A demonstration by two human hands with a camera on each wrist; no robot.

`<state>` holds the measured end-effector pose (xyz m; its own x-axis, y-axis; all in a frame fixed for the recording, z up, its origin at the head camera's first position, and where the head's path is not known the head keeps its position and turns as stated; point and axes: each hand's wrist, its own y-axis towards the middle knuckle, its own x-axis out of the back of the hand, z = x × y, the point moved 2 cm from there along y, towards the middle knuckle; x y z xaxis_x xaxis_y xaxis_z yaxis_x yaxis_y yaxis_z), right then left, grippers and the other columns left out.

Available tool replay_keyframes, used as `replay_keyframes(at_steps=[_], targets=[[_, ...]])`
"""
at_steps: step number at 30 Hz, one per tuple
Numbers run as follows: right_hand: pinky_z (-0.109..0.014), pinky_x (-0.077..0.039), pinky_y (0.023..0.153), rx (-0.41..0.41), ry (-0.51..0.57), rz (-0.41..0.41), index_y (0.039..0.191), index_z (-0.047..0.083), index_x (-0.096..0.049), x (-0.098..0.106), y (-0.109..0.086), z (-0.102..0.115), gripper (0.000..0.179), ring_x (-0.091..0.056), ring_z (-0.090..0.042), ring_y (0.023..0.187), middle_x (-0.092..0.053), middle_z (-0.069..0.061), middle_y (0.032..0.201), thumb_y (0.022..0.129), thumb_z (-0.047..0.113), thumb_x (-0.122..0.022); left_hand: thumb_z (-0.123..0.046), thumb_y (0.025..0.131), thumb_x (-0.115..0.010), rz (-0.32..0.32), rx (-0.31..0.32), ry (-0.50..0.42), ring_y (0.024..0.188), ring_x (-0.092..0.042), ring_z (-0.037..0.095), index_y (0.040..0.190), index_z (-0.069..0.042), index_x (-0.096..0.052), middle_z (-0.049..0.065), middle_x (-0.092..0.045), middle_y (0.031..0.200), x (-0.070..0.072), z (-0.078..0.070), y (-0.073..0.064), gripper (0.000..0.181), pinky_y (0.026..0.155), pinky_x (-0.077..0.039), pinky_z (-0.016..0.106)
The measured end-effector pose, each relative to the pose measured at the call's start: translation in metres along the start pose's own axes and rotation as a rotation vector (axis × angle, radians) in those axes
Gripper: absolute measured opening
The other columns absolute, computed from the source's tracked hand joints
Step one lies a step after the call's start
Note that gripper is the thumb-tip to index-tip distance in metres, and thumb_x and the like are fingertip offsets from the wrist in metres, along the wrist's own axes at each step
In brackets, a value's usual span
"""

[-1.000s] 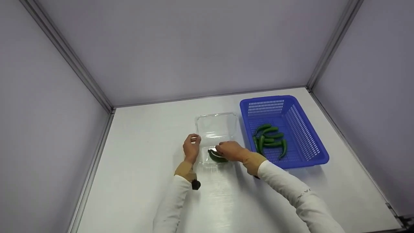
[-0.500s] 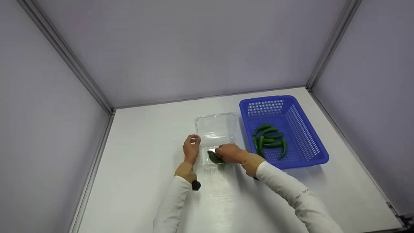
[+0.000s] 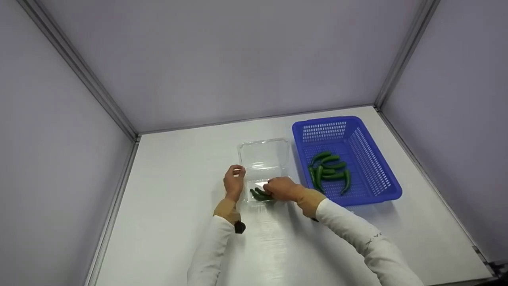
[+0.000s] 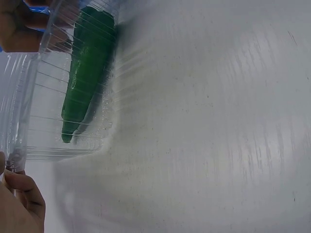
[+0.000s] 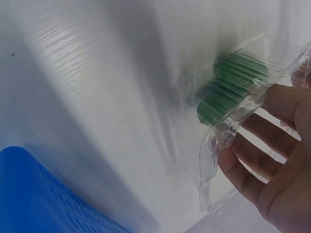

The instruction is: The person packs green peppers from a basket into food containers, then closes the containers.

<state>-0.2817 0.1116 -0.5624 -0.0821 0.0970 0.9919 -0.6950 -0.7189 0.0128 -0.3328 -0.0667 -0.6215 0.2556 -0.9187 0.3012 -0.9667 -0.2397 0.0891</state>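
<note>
My left hand is pinching the rim of the clear plastic box between thumb and fingers, at about 10 o'clock of its tray. The plastic is looking thin and glossy, its ribbed walls catching streaks of light, and the lid is standing raised at 12 o'clock, rectangular with rounded corners. Inside the tray, 2 green peppers are lying side by side, smooth, waxy and slightly curved, their narrow ends pointing toward 10 o'clock. My right hand is bending over the tray from 3 o'clock, its fingers reaching down beside the peppers; I cannot tell whether the fingertips are gripping one.

My left forearm is coming up from 7 o'clock and my right from 4 o'clock, both in white sleeves. At 2 o'clock, the blue slotted basket is sitting on the smooth white counter, with more green peppers bunching toward its 8 o'clock side.
</note>
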Motion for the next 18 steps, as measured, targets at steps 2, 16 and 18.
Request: replay_keyframes(at_steps=[2,16,18], targets=[[-0.039,-0.047,0.054,0.001,0.002,-0.002,0.078,0.008,-0.064,0.001,-0.0009,0.0005,0.009,-0.056,-0.023,0.06,-0.058,-0.006,0.069,0.083,0.004,-0.071,-0.009,0.096,-0.065,0.001,0.003,0.003,0.093,-0.063,0.03,0.102,-0.003,-0.067,0.012,-0.069,0.095,0.0,-0.0003,0.0002,0.008,0.075,-0.048,0.039],[-0.041,-0.047,0.05,0.013,0.002,-0.032,0.074,0.008,-0.06,-0.0008,-0.0046,-0.0024,0.013,-0.059,-0.026,0.059,-0.058,-0.008,0.067,0.083,0.003,-0.069,-0.009,0.096,-0.065,-0.001,0.005,-0.001,0.092,-0.065,0.032,0.102,-0.002,-0.067,0.013,-0.069,0.092,-0.0004,0.0014,0.0001,0.009,0.074,-0.048,0.036],[-0.041,-0.048,0.05,0.008,0.001,-0.027,0.075,0.008,-0.061,-0.0009,-0.0045,-0.0023,0.013,-0.059,-0.026,0.06,-0.058,-0.008,0.068,0.084,0.004,-0.07,-0.009,0.097,-0.064,0.003,0.008,0.0,0.093,-0.065,0.032,0.103,-0.003,-0.066,0.012,-0.069,0.093,-0.0006,0.0014,0.0007,0.009,0.074,-0.048,0.037]])
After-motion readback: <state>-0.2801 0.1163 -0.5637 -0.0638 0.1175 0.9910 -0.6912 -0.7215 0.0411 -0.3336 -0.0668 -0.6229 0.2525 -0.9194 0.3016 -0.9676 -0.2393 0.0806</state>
